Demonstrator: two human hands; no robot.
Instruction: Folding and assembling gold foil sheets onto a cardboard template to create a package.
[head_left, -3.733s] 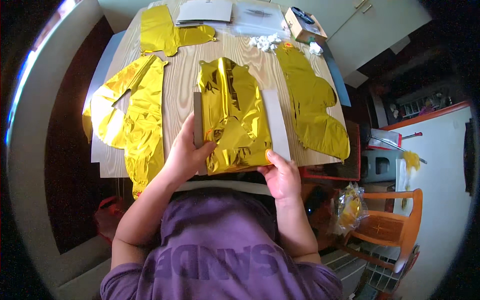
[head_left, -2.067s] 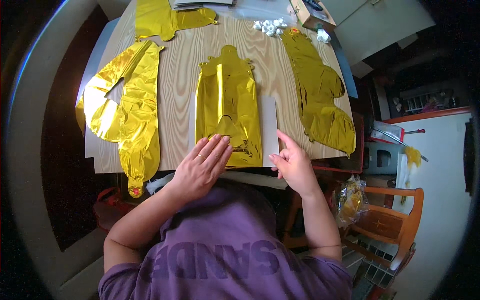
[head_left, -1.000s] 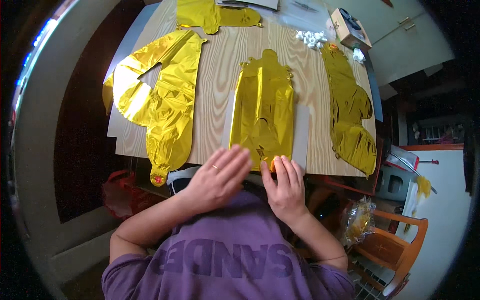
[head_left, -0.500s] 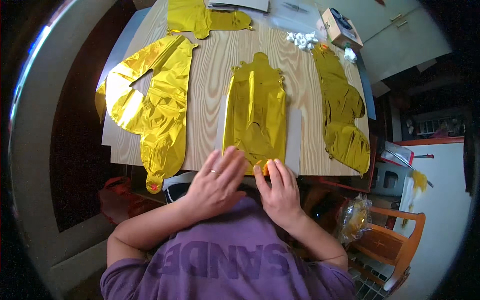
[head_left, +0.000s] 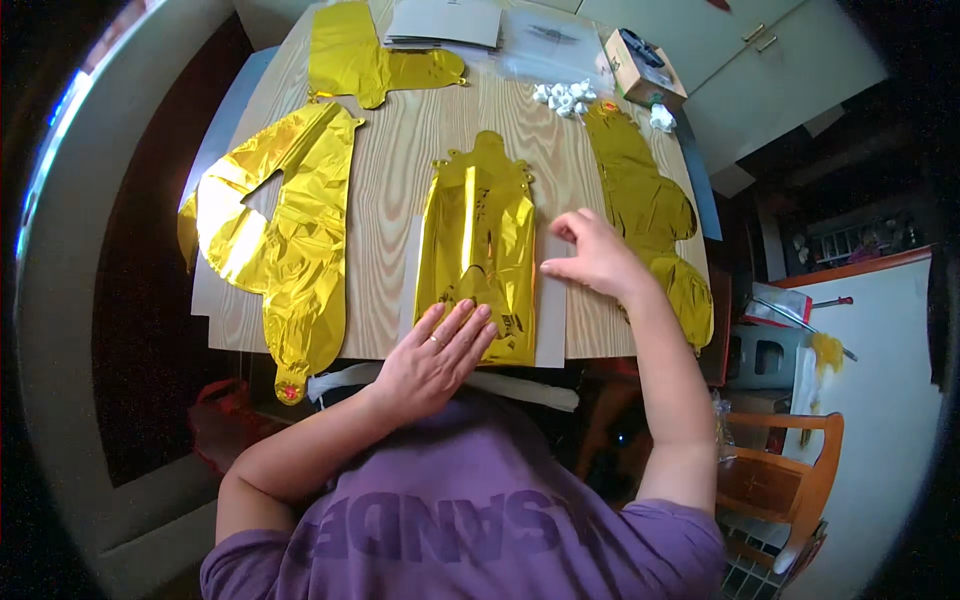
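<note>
A folded gold foil balloon [head_left: 485, 230] lies at the middle of the table's near side, over a pale grey card [head_left: 551, 300] whose edges show on both sides. My left hand [head_left: 440, 350] rests flat on the balloon's near end, fingers stretched out. Just right of the balloon, my right hand [head_left: 592, 255] is raised above the card and table, thumb and fingers apart with nothing between them. To the left lies a larger flat gold foil balloon [head_left: 310, 250] with a triangular opening. Another gold foil balloon [head_left: 645, 200] lies on the right, partly hidden by my right arm.
At the back are another gold foil balloon [head_left: 345, 55], a stack of grey cards [head_left: 443, 22], a clear plastic sheet [head_left: 540, 50], several crumpled white pieces [head_left: 565, 98] and a box with dark items [head_left: 645, 70]. A wooden chair [head_left: 770, 480] stands at lower right.
My right hand has left the balloon's near end and moved up and right, its fingers spreading. My left hand now lies flat on the balloon. The view has shifted slightly.
</note>
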